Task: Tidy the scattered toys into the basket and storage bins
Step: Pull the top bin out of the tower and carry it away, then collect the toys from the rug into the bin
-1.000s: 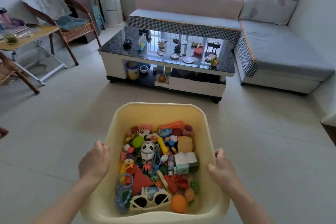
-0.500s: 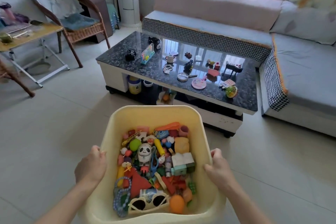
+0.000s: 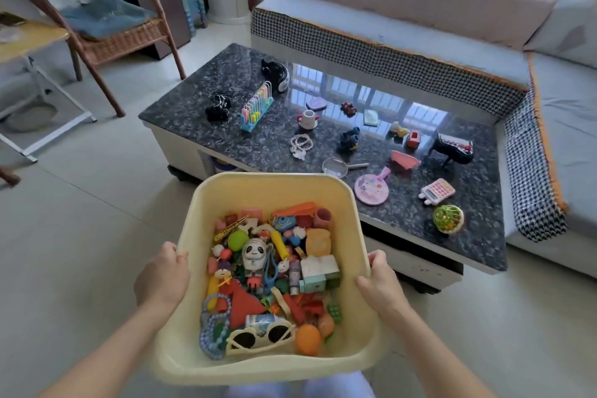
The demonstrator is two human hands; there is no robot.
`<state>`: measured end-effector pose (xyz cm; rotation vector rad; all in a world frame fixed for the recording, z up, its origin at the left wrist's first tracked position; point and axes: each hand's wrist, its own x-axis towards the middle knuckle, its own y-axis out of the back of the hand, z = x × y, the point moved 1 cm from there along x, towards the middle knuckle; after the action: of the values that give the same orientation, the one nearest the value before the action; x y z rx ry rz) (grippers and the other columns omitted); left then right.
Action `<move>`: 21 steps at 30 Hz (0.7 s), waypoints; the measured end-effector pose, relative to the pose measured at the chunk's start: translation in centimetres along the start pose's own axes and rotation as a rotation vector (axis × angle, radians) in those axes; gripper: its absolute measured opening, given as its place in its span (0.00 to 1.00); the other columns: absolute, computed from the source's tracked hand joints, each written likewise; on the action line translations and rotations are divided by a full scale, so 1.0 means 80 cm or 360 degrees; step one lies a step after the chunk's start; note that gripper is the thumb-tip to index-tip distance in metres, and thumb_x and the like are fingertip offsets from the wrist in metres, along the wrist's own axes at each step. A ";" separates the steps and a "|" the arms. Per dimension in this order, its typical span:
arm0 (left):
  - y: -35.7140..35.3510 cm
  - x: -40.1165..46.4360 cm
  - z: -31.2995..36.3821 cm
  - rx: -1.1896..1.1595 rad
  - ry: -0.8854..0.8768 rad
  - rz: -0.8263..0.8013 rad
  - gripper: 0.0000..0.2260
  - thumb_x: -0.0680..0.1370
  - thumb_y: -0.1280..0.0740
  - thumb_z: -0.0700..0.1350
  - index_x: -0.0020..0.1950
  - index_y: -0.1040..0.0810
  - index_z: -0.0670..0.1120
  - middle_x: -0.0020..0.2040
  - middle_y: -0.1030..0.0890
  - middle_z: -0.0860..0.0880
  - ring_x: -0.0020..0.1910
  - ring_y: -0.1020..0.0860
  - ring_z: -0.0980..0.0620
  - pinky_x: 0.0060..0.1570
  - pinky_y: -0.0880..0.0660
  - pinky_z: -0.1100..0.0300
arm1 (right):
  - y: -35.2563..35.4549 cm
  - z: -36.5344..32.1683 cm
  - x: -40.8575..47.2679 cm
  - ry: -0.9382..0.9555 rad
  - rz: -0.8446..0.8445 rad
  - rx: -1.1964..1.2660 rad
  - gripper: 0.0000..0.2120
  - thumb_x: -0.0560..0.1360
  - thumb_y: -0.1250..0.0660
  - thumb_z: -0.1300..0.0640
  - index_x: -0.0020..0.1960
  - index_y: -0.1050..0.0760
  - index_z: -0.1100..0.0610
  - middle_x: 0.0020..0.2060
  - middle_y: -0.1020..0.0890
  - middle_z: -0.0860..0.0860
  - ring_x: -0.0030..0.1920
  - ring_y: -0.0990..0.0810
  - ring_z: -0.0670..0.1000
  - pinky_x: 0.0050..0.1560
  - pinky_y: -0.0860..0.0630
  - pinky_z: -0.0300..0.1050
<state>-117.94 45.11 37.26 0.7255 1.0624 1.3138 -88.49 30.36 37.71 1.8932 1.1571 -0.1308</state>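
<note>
Two hands carry the yellow bin (image 3: 271, 191) in the head view: the left hand (image 3: 161, 278) grips its left rim and the right hand (image 3: 381, 287) grips its right rim, fingers curled over the edge on each side. The bin is held above the floor, its far rim overlapping the near edge of the coffee table (image 3: 200, 107). Inside lie many small toys, among them a panda figure (image 3: 253, 255), white sunglasses (image 3: 261, 338) at the near wall, an orange ball (image 3: 308, 339) in the near right corner and a red triangle (image 3: 242, 304).

On the tabletop, a rainbow abacus (image 3: 256, 107) stands toward the left end, a pink paddle (image 3: 371, 189) lies at the near edge, a pink calculator (image 3: 437, 192) and a green cage ball (image 3: 447, 218) sit near the right near corner, and a black toy piano (image 3: 452, 149) stands by the right edge.
</note>
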 end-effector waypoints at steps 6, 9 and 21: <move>-0.005 0.113 0.036 0.0009 0.0181 0.0059 0.10 0.80 0.44 0.45 0.50 0.28 0.39 0.48 0.21 0.34 0.47 0.24 0.36 0.40 0.35 0.54 | 0.001 -0.094 0.139 0.0104 -0.0141 -0.0069 0.10 0.72 0.41 0.66 0.50 0.37 0.58 0.40 0.24 0.51 0.45 0.23 0.54 0.44 0.27 0.49; -0.016 0.166 0.054 -0.0017 0.0323 0.0104 0.11 0.80 0.44 0.45 0.49 0.28 0.39 0.49 0.21 0.33 0.48 0.24 0.35 0.41 0.34 0.53 | -0.008 -0.138 0.221 0.0180 -0.0201 -0.0146 0.10 0.73 0.41 0.66 0.52 0.38 0.58 0.41 0.25 0.51 0.46 0.23 0.56 0.45 0.28 0.48; -0.056 0.322 0.128 0.0074 0.0699 -0.0004 0.11 0.81 0.44 0.44 0.52 0.30 0.36 0.51 0.22 0.32 0.50 0.24 0.33 0.41 0.35 0.52 | -0.044 -0.247 0.459 0.0115 -0.0460 -0.0333 0.10 0.74 0.44 0.69 0.52 0.40 0.58 0.38 0.28 0.52 0.39 0.27 0.53 0.36 0.33 0.45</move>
<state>-108.57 71.02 31.93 0.4763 1.4458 1.4886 -77.20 69.73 29.21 1.5526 1.4321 -0.0959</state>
